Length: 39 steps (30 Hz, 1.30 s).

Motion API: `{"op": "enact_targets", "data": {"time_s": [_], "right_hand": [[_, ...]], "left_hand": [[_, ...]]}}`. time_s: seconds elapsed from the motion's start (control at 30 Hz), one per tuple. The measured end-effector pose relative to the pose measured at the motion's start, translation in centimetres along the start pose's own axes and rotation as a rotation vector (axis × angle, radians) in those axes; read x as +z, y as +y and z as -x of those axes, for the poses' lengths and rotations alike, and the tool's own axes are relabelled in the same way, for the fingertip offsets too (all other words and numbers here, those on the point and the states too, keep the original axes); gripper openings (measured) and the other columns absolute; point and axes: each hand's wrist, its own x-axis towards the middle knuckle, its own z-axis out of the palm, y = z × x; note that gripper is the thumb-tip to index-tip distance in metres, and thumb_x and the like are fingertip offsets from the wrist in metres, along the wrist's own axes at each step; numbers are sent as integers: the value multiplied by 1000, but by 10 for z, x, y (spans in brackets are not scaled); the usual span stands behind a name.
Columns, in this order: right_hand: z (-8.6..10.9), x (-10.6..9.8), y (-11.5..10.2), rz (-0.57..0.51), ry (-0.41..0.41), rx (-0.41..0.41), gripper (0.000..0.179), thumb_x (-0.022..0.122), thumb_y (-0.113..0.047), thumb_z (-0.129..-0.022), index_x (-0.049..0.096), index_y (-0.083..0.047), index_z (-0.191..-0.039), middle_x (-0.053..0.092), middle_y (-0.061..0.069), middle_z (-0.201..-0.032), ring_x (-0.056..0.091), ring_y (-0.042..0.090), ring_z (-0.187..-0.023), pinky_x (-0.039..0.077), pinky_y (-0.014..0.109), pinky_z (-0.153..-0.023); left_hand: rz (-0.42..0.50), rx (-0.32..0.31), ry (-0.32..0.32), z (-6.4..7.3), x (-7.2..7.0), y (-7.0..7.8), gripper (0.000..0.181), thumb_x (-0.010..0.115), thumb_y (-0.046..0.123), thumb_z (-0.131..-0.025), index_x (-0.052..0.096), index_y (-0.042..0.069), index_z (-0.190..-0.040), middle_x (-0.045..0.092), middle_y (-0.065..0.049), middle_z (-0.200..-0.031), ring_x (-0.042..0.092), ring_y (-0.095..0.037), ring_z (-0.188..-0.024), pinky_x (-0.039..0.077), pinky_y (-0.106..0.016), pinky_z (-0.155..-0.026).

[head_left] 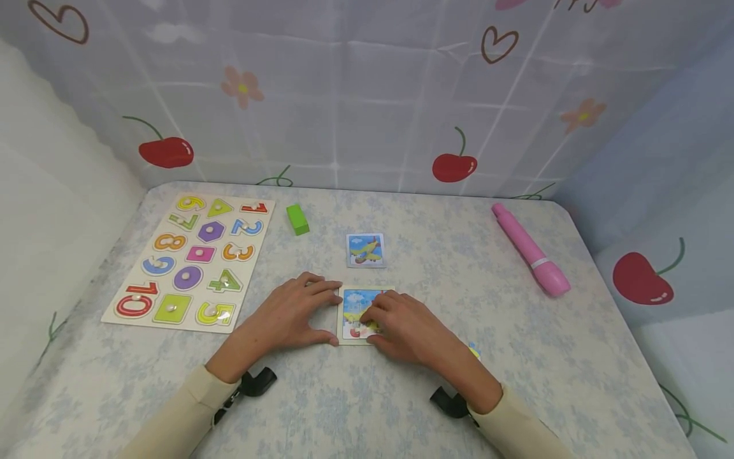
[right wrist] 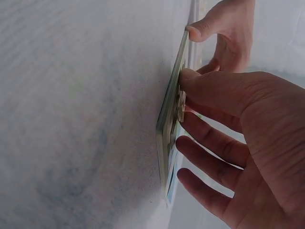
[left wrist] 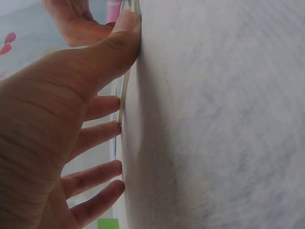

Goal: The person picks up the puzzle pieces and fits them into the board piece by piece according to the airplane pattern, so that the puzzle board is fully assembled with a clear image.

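Observation:
A small jigsaw puzzle board (head_left: 351, 342) with a blue-and-yellow picture lies flat between the two hands. My left hand (head_left: 292, 312) rests along its left side, fingers spread, thumb at the near corner. In the left wrist view the fingertips (left wrist: 116, 129) meet the board's thin edge. Over the right half of the picture is my right hand (head_left: 410, 328), its thumb and fingers pinching a small puzzle piece (right wrist: 181, 106) close over the board. The hand covers much of the picture. Just beyond the board lies an airplane picture card (head_left: 365, 250).
A number-and-shape peg puzzle (head_left: 197, 271) lies at the left, with a green block (head_left: 297, 219) beside it. The pink stick-like object (head_left: 530, 250) is at the right. Another colourful piece (head_left: 474, 351) peeks out by the right forearm. A printed curtain (head_left: 367, 95) hangs behind the table.

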Motion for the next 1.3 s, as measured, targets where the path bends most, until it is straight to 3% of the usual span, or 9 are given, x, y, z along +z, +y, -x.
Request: {"op": "enact_targets", "data": {"time_s": [1.07,1.3], "right_hand": [[3,-3,4,-40,-3,-61,23,89,-22,-92,83,-20,-114,70,-5,-109,64,16,-105,55,37,-96],[10,-10,7,-57,-26,5,26,86,-26,-94,80,-18,-118,70,-3,-115,65,18,-110,56,38,-95]], "left_hand": [[-5,6,9,1,-1,1,73,88,66,-79,75,20,-133,60,1,-156,56,-24,-135,55,-48,-100],[-3,-5,1,1,1,1,73,88,66,-79,74,21,-134,60,1,-156,56,-25,-136,55,-48,-101]]}}
